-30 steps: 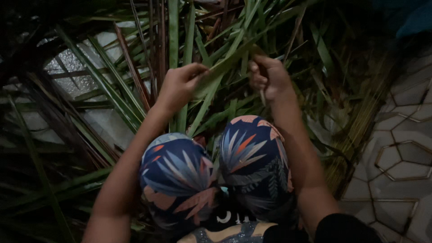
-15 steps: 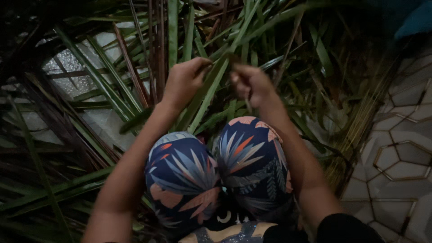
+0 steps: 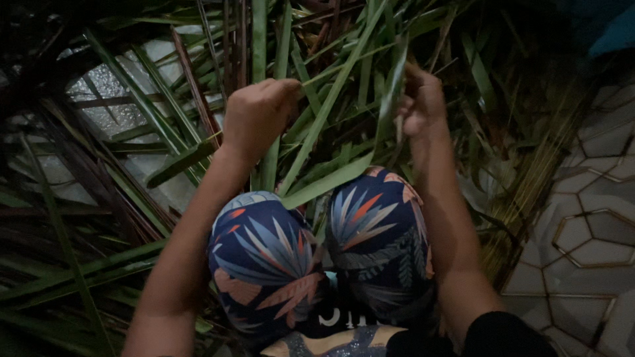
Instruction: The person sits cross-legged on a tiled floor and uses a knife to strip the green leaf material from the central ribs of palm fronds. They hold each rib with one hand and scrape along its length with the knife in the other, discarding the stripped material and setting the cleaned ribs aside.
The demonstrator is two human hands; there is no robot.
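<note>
Head view, looking straight down in dim light, showed me both bare hands raised over a heap of long green palm leaves (image 3: 165,125). My left hand (image 3: 256,118) was closed into a loose fist, its fingertips pinching a thin pale midrib strip (image 3: 331,71) that ran from it toward the right hand. My right hand (image 3: 418,100) was closed too, thumb and fingers gripping the upper end of a broad green leaflet (image 3: 390,99). That leaflet hung down just left of the right wrist, then bent and ran down-left between the two forearms, ending close above the knees. The two hands were level with each other and apart, with several upright leaf blades between them. Below the hands I saw two bent knees in dark blue trousers (image 3: 317,251) printed with orange and pale leaf shapes, touching side by side. To the right of the right forearm lay a bundle of thin yellowish sticks (image 3: 529,192), and beyond it a tiled floor (image 3: 589,238) with hexagon outlines. Left of the left hand, pale patterned tiles (image 3: 99,86) showed through gaps in the leaves.
</note>
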